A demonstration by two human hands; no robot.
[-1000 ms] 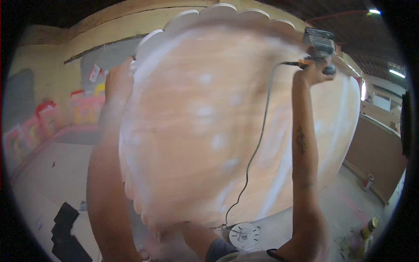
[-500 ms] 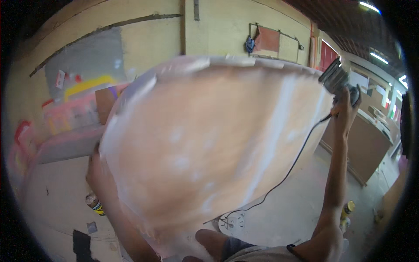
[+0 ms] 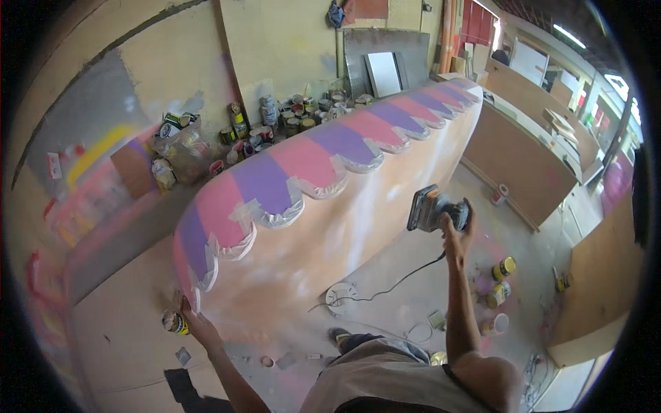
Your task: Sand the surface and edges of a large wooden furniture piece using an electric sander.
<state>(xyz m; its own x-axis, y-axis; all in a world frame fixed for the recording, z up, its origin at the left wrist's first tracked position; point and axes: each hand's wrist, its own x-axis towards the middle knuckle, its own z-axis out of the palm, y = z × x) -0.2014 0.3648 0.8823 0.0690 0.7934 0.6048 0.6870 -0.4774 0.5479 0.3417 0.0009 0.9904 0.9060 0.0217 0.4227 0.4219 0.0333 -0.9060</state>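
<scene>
A large curved wooden panel (image 3: 303, 255) stands tilted before me. Its bare face has whitish filler patches, and its pink and purple striped top (image 3: 268, 182) ends in scallops edged with crinkled masking tape (image 3: 282, 215). Held up by my right hand (image 3: 458, 234) is an electric sander (image 3: 437, 210), its flat pad facing left. The sander appears apart from the panel, and its black cord (image 3: 399, 283) hangs toward the floor. My left hand (image 3: 200, 326) grips the panel's near left end; some of its fingers are hidden behind the edge.
Paint cans (image 3: 292, 126) and a plastic bag (image 3: 186, 148) crowd the back wall. Yellow-labelled cans (image 3: 500, 294) stand on the floor at right, near a wooden board (image 3: 595, 289). A round white lid (image 3: 341, 294) lies below the panel. Brown panels (image 3: 516, 155) stand at the far right.
My view has shifted, bringing the striped top and the cans into sight. The sander has come down and nearer from the panel's far right end. My left hand stays at the left end.
</scene>
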